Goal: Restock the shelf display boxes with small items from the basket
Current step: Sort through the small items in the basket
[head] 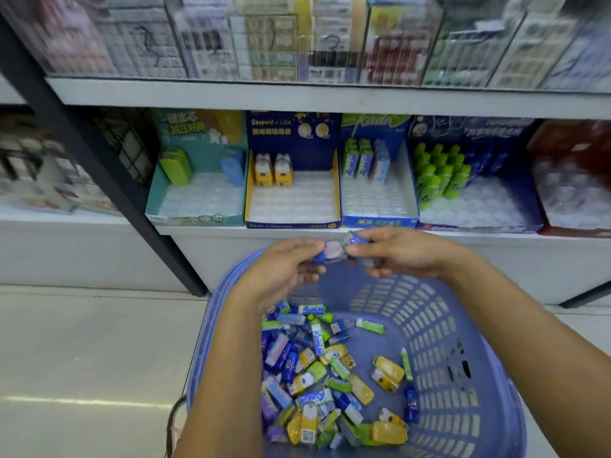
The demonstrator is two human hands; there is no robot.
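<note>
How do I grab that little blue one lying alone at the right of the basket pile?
Probably pinch the blue one across its narrow middle, reaching straight down. It lies flat on the basket floor, with bare floor along both long sides for fingertips.

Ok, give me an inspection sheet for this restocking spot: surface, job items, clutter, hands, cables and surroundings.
Surface: white shelf carrying a row of display boxes; pale floor below.
Job's things: blue basket holds a heap of small wrapped items; teal box, yellow-edged box and blue box are mostly unfilled, with a few items at the back.
Clutter: nothing seen.
Hands: left hand and right hand together pinch a small blue item above the basket.
Cables: dark loop beside the basket; cannot tell what it is.
Surroundings: upper shelf goods, blurred; black post.
</note>
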